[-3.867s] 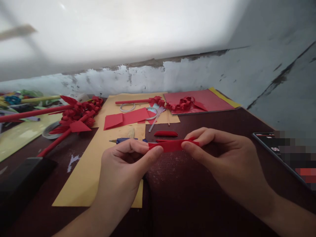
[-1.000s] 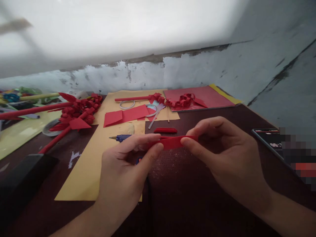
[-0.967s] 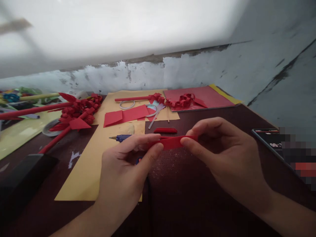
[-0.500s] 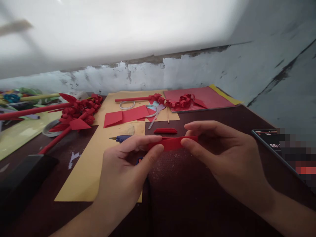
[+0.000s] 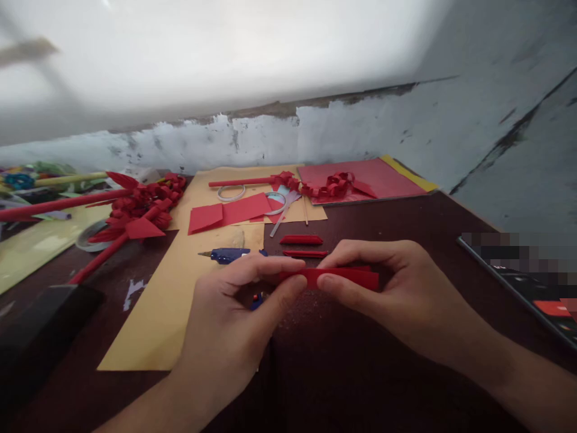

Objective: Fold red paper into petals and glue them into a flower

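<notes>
Between both hands is a folded strip of red paper, held level above the dark table. My left hand pinches its left part between thumb and fingers. On the other side, my right hand grips it the same way, and the strip's right end shows past the thumb. Just beyond the fingers lie two narrow folded red paper pieces, one behind the other. A blue glue gun rests beside my left hand, its lower part hidden behind that hand.
Yellow card lies at left under the glue gun. Red paper sheets, tape rolls and a red paper flower stem sit farther back. Red paper flowers and a black box are left; a phone lies right.
The red strip has come slightly nearer and lower, and my right hand has shifted inward along it, closer to my left. The second narrow folded piece behind is now visible.
</notes>
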`<control>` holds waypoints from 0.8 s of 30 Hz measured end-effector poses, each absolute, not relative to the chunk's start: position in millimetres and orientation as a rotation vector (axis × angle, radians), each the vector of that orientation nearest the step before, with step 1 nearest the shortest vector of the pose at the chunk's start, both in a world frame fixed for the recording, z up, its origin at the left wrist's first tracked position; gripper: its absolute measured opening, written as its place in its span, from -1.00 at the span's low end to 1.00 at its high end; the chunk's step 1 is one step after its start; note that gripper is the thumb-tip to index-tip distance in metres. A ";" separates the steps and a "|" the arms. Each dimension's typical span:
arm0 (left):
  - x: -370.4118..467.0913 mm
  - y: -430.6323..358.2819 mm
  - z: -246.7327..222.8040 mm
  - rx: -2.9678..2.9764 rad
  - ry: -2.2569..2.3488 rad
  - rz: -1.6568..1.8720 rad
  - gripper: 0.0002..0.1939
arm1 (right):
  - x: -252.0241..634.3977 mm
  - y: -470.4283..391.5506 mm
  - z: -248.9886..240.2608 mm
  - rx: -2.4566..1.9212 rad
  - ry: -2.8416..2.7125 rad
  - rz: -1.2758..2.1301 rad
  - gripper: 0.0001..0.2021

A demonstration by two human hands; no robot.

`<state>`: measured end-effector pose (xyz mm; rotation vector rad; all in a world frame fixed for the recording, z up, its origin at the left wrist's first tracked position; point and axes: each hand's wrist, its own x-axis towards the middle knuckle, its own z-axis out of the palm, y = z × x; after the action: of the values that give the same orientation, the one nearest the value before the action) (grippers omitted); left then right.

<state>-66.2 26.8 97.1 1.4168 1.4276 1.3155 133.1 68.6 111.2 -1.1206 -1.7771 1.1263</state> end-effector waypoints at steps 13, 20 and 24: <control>-68.4 28.3 93.5 1.447 1.349 1.275 -0.89 | 136.3 69.0 108.6 -1.165 -1.827 1.141 -0.97; -65.9 26.1 91.0 1.520 1.382 1.293 -0.86 | 136.4 70.0 108.3 -1.145 -1.818 1.166 -0.97; -62.7 24.9 90.0 1.562 1.431 1.299 -0.83 | 136.4 70.6 108.1 -1.125 -1.810 1.201 -0.96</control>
<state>-62.7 24.9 90.0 1.5621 1.4313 1.2988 136.4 70.6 108.1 -1.1250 -1.8096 1.2010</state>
